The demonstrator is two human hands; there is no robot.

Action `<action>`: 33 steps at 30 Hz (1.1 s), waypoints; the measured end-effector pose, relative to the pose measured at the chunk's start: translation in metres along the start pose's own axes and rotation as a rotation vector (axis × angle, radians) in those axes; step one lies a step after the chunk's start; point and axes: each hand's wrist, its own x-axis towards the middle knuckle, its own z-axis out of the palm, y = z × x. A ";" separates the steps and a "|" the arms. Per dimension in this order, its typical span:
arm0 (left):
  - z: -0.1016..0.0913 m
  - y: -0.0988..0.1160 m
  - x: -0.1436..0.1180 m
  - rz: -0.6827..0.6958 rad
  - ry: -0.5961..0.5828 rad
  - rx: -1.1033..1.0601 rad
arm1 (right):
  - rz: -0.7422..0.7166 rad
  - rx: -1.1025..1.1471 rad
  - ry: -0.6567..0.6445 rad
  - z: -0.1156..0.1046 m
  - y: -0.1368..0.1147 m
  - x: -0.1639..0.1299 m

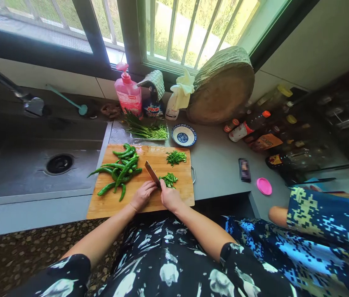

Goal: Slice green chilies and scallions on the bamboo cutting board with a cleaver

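Observation:
My right hand (170, 197) grips a kitchen knife (152, 172) by its handle, the blade pointing away and to the left over the wooden cutting board (180, 198). Beside the blade, my left hand (144, 195) is closed with its fingertips bent down on the board; whatever they hold is hidden. Cut green pepper pieces (168, 180) lie just right of the knife. Farther back on the board is a pile of chopped greens (176, 157). Whole long green peppers (125, 168) are heaped on the board's left side.
Behind the board stand a tray of green stalks (148, 132), a blue-and-white plate (184, 135) and a pink pump bottle (128, 93). The sink (38, 165) is at left. Bottles (242, 131), a phone (244, 170) and a pink lid (264, 186) lie right, near another person's sleeve (310, 210).

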 end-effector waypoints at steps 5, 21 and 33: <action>-0.002 0.006 0.011 0.056 -0.046 -0.022 | 0.081 0.018 0.011 -0.001 0.012 -0.003; -0.015 -0.010 0.007 0.087 -0.172 0.144 | 0.033 -0.007 0.002 -0.012 0.006 -0.025; -0.019 -0.007 0.006 0.105 -0.185 0.124 | -0.026 0.002 0.010 -0.004 0.006 -0.002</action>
